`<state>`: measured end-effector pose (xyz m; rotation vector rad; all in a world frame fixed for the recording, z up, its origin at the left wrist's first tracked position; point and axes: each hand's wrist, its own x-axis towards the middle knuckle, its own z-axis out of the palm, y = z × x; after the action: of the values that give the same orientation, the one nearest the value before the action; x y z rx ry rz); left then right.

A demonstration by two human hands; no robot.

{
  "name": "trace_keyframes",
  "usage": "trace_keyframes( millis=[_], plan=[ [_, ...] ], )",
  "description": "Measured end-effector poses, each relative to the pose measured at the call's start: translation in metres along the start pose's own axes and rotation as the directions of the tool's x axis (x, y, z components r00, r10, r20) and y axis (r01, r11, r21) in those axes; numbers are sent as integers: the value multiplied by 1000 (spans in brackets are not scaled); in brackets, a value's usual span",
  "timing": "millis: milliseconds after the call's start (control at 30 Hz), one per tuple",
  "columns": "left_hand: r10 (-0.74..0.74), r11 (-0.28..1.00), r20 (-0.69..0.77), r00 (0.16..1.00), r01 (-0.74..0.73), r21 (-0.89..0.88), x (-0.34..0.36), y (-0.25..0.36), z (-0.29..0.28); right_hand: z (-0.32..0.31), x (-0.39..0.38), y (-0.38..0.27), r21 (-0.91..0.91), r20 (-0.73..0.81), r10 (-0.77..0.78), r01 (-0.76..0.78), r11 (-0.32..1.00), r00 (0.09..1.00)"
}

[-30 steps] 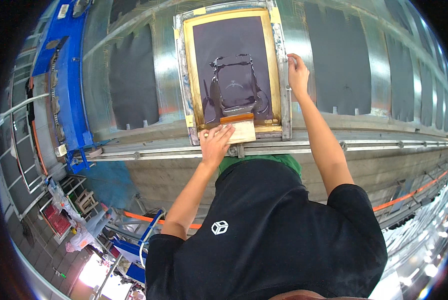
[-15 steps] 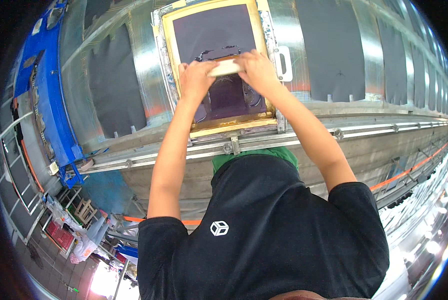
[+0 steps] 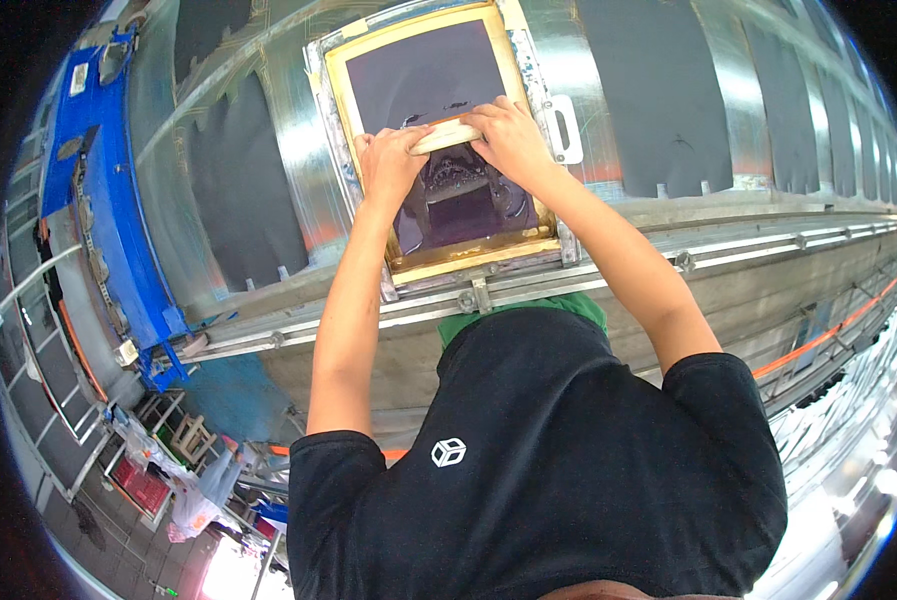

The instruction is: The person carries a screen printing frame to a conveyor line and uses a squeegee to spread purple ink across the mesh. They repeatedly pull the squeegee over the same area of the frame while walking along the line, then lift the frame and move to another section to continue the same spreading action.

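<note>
A squeegee with a pale wooden handle (image 3: 444, 138) lies across the screen printing frame (image 3: 468, 262), its left end a little nearer to me than its right. My left hand (image 3: 389, 165) is closed round the left end, and my right hand (image 3: 511, 140) grips the right end. Under the squeegee, the dark mesh (image 3: 423, 70) is bordered by yellow tape. Wet, dark ink (image 3: 456, 172) glistens on the mesh just on the near side of the squeegee. The blade itself is hidden by my hands and the handle.
Dark fabric panels (image 3: 658, 100) lie along the long metal table (image 3: 308, 150) on both sides of the frame. A white handle (image 3: 565, 130) juts from the frame's right side. Along the near edge runs a metal rail (image 3: 408, 312). Blue sheeting (image 3: 103, 170) covers something at left.
The squeegee has tilted slightly, and more wet ink shows on its near side. Less ink shows on its far side. Both hands keep their hold; the whole view has shifted a little.
</note>
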<state>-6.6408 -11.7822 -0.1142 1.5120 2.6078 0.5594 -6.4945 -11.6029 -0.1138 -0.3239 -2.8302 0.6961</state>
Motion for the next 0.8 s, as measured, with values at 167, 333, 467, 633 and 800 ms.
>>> trace_keyframes(
  millis=[167, 333, 467, 633, 800],
  plan=[
    [-39, 999, 199, 979, 33, 33, -31, 21, 4, 13, -47, -9, -19, 102, 15, -13, 1000, 995],
    [-39, 999, 217, 975, 31, 39, -116, 36, 14, 12, -116, -42, 127, 158, 32, -53, 990, 987],
    [-24, 1000, 169, 985, 21, 20, -125, 44, 7, -6, -97, 19, 553, -49, 318, -239, 798, 947],
    [-4, 999, 110, 994, 10, -53, -128, 51, 16, 10, -43, 121, 494, -84, 645, -530, 689, 759],
    [51, 998, 39, 998, -49, -41, -148, 54, 18, 9, -23, 104, 471, -200, 660, -519, 713, 724]
  ],
)
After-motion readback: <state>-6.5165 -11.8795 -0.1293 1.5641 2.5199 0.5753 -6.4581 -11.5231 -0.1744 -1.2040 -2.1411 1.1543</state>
